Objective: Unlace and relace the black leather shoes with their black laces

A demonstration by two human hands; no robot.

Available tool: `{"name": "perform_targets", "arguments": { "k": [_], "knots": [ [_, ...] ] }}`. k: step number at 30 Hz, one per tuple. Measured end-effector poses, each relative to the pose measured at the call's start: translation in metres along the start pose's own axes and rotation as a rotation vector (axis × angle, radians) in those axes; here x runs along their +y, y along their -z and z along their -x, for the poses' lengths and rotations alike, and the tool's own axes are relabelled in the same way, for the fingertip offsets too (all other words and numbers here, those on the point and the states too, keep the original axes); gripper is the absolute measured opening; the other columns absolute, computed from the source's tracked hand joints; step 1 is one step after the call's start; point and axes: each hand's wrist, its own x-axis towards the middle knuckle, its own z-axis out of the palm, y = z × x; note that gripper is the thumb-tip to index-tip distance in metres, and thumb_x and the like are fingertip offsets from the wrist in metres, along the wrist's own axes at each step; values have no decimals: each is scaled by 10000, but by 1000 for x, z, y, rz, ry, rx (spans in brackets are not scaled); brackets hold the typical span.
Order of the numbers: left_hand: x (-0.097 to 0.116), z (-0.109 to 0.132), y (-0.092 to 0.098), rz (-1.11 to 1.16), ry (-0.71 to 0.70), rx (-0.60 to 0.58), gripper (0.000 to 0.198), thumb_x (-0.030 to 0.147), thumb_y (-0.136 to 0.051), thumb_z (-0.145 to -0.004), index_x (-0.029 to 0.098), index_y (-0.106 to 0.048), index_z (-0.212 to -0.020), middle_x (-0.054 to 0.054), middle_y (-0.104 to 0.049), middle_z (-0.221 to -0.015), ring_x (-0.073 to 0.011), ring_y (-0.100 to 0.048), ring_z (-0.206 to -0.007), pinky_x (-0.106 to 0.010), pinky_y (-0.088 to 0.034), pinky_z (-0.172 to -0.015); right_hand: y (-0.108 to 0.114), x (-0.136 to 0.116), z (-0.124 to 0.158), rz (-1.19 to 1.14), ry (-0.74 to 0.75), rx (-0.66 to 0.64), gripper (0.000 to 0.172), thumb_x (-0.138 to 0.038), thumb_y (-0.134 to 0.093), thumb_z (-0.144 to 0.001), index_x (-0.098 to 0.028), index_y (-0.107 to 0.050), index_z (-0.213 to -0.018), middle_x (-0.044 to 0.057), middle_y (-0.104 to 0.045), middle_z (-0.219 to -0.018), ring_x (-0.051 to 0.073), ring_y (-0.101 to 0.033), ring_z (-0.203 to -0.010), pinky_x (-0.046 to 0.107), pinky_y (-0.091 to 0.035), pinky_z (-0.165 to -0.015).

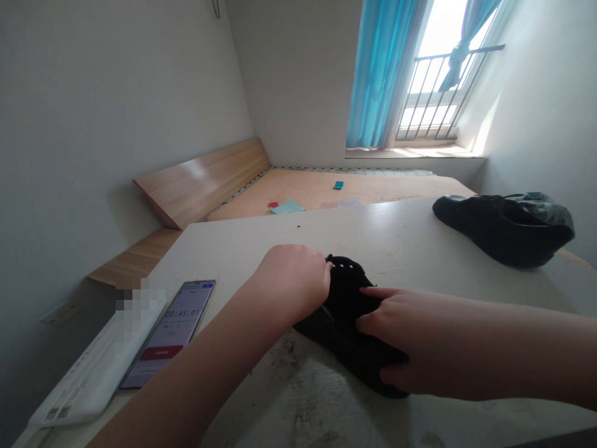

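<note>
A black shoe (336, 339) lies at a slant on the white table in front of me. My left hand (296, 280) is closed at its upper end, where a raised flap with a row of small holes (342, 266) shows beside the fingertips. Most of the left fingers are hidden behind the back of the hand. From the right, my right hand (396, 330) grips the shoe's other side, thumb low near one end and fingertips pressed on the dark upper. A second black shoe (494, 230) stands apart at the table's far right, with crumpled clear plastic in its opening.
A phone (175, 333) showing a timer and a long white box-like object (93, 367) lie on the table's (261, 239) left side. Beyond it is a bed (308, 186) with small items and a wooden headboard (209, 180). A blue curtain (380, 74) hangs by the barred window.
</note>
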Motion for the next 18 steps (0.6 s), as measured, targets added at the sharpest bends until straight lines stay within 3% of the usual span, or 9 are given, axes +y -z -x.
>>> {"name": "perform_targets", "arguments": {
  "k": [3,7,11,14,18],
  "knots": [
    [1,0,-1,-2,2,3,488,307,-292,-968,163,-739,-836,-155,-762,-856,-323,-719,-826,-376,-491,-634,-6,-5,-2,59,-22,-32,261,-279,-642,-755,-136,-758,-941,145,-742,-898,296,-703,-934,414,-474,-1007],
    [1,0,-2,-6,2,7,485,306,-297,-968,159,-737,-827,-155,-764,-862,-327,-723,-838,-374,-488,-631,-7,-13,-3,94,12,-75,200,-204,-587,-800,-111,-764,-799,125,-734,-751,250,-722,-814,392,-301,-1172],
    [1,0,-1,-9,-1,4,486,307,-293,-969,161,-736,-835,-150,-766,-851,-321,-727,-846,-370,-495,-640,-1,-15,-3,88,27,-106,216,-181,-563,-818,-111,-764,-777,134,-731,-766,262,-715,-832,407,-403,-1086],
    [1,1,0,-8,-8,1,484,307,-292,-968,160,-736,-846,-150,-766,-848,-319,-728,-855,-371,-504,-653,3,-15,-2,80,16,-147,222,-207,-562,-829,-111,-759,-792,158,-730,-865,255,-706,-796,391,-513,-892],
    [1,1,1,-9,-9,-2,479,299,-295,-966,158,-740,-856,-155,-767,-857,-325,-727,-866,-379,-513,-664,6,-15,-2,64,-13,-190,215,-213,-563,-840,-109,-750,-823,187,-697,-1098,232,-692,-782,337,-525,-680]
  ]
}}
